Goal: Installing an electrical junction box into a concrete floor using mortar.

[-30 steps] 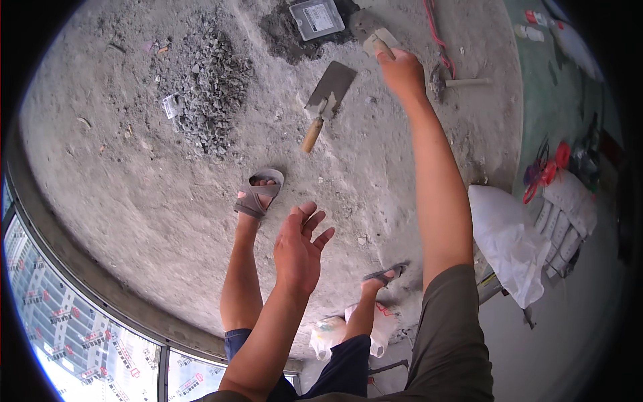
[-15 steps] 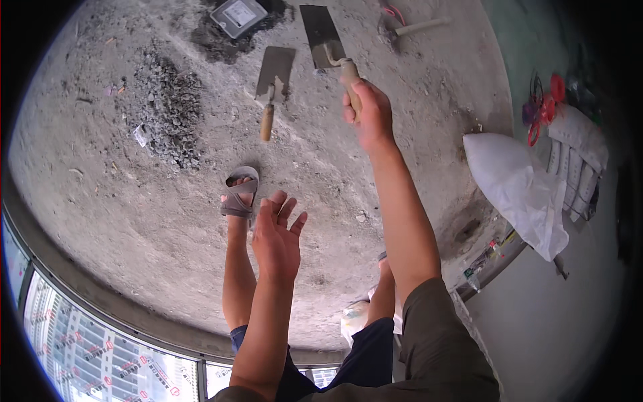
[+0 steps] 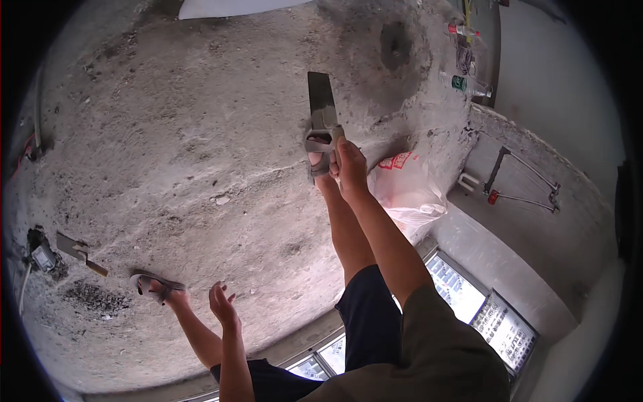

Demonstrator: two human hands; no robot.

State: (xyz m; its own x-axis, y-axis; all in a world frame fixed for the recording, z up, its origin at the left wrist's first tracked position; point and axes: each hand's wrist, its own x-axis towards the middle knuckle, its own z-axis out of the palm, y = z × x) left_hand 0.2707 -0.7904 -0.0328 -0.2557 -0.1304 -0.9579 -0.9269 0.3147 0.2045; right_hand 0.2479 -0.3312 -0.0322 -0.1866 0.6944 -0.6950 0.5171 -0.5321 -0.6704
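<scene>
My right hand (image 3: 349, 164) grips the handle of a trowel (image 3: 320, 97), whose dark rectangular blade points away from me, over my right sandalled foot (image 3: 317, 167). My left hand (image 3: 223, 301) hangs empty, fingers loosely bent and apart, to the right of my left foot (image 3: 154, 288). A second trowel (image 3: 70, 244) with a wooden handle lies on the concrete floor at the far left, beside a grey box (image 3: 43, 256) in a dark patch, with a small gravel pile (image 3: 94, 298) below them.
A white plastic bag (image 3: 405, 191) sits right of my foot. Plastic bottles (image 3: 469, 87) lie along the wall base at upper right. Pipes (image 3: 526, 199) and windows (image 3: 455, 281) are at lower right. A pale sheet (image 3: 238, 7) shows at the top edge.
The view has swung right and the step has turned me away from the gravel and loose trowel, now at far left. The held trowel has moved over my right foot.
</scene>
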